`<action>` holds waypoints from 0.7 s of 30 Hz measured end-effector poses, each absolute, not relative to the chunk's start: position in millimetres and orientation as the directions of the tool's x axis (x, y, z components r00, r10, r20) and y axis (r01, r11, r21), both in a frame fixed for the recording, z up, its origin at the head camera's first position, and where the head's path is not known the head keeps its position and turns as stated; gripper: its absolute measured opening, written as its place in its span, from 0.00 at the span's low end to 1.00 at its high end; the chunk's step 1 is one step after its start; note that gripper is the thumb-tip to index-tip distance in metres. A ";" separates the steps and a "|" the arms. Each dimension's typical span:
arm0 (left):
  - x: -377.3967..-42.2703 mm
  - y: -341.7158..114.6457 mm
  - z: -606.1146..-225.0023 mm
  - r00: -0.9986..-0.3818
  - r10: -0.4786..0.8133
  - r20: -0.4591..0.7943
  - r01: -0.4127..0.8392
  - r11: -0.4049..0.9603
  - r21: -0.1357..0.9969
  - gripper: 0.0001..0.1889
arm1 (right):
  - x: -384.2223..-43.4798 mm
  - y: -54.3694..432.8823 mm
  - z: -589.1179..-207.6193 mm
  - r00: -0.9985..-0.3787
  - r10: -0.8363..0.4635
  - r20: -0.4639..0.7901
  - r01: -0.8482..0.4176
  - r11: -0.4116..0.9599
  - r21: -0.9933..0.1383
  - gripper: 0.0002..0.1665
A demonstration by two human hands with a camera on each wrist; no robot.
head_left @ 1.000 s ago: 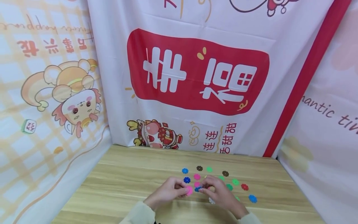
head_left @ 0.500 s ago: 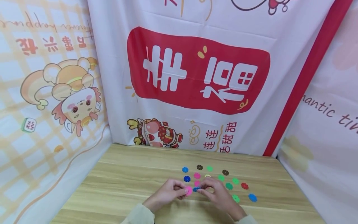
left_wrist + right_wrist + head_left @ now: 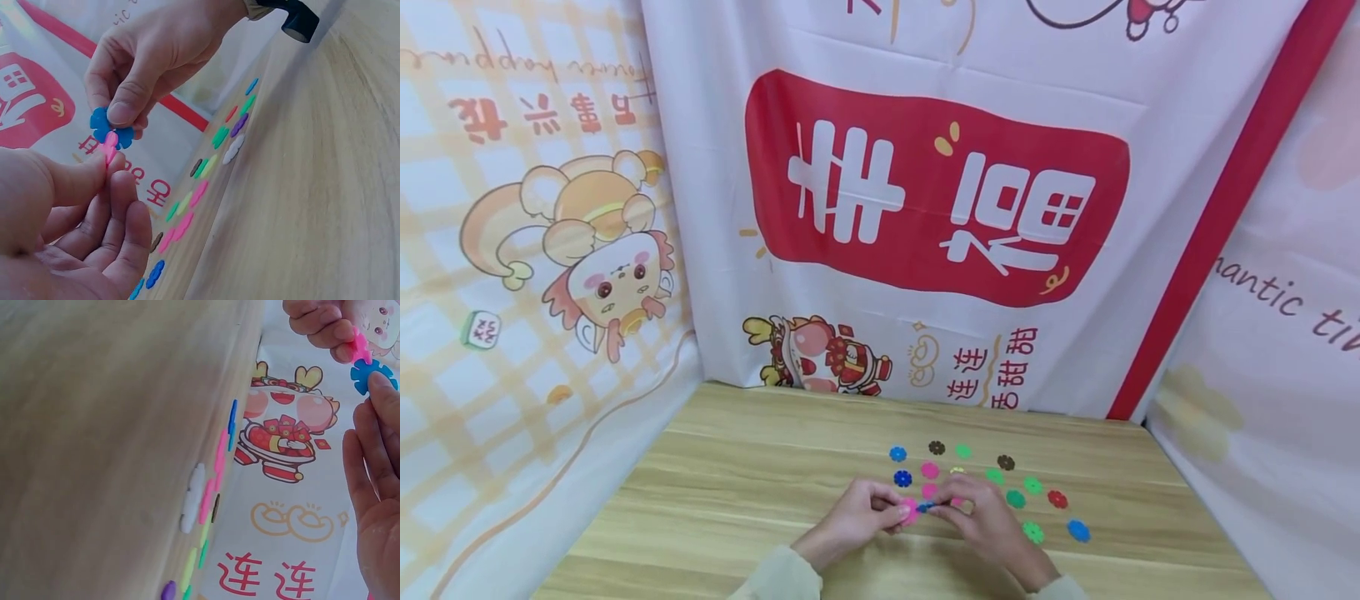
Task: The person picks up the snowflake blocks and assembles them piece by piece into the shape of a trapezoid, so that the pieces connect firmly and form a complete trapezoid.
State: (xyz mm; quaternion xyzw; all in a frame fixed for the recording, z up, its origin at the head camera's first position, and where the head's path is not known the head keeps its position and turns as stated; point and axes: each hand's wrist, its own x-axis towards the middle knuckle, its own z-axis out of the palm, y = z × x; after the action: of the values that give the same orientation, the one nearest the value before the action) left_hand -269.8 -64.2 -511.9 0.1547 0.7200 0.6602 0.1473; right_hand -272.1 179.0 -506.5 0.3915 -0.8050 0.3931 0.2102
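Between thumb and fingers my left hand (image 3: 863, 510) pinches a pink snowflake disc (image 3: 110, 147), seen nearly edge-on in the left wrist view. My right hand (image 3: 981, 517) pinches a blue snowflake disc (image 3: 369, 376), a flat plastic piece with a notched rim. The two discs meet at their edges, set crosswise, above the table. In the left wrist view the pink rim overlaps the blue disc's lower notch; how deeply they interlock I cannot tell. The right fingers partly hide loose discs behind them in the head view.
Loose snowflake discs lie scattered behind and right of the hands, among them a dark blue disc (image 3: 902, 478), a red disc (image 3: 1057, 499) and a white disc (image 3: 234, 149). They lie on a wooden table (image 3: 737, 467), with printed cloth (image 3: 715, 250) hanging along its back and sides.
The right hand's blue disc has moved slightly left and now touches the pink disc; earlier a gap showed between them. The left hand has barely moved.
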 end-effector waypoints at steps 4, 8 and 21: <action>-268.8 -60.4 -509.4 -0.918 0.397 -0.005 0.023 0.066 0.998 0.07 | -272.8 178.4 -501.8 -0.567 -0.460 0.683 -0.823 0.347 -0.449 0.12; -268.6 -59.5 -508.1 -0.920 0.391 0.005 0.032 0.063 0.997 0.06 | -274.1 177.5 -500.3 -0.529 -0.475 0.703 -0.848 0.326 -0.418 0.12; -272.6 -68.9 -513.9 -0.778 0.622 -0.089 -0.030 0.106 0.994 0.13 | -275.2 191.2 -490.9 -0.545 -0.657 0.522 -0.824 0.304 -0.477 0.06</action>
State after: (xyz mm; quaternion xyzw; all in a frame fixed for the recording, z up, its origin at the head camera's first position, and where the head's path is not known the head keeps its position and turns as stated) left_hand -272.6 -68.9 -513.9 0.2124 0.6977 0.6341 0.2571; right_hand -275.2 191.2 -490.9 0.4632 -0.7994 0.3651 0.1147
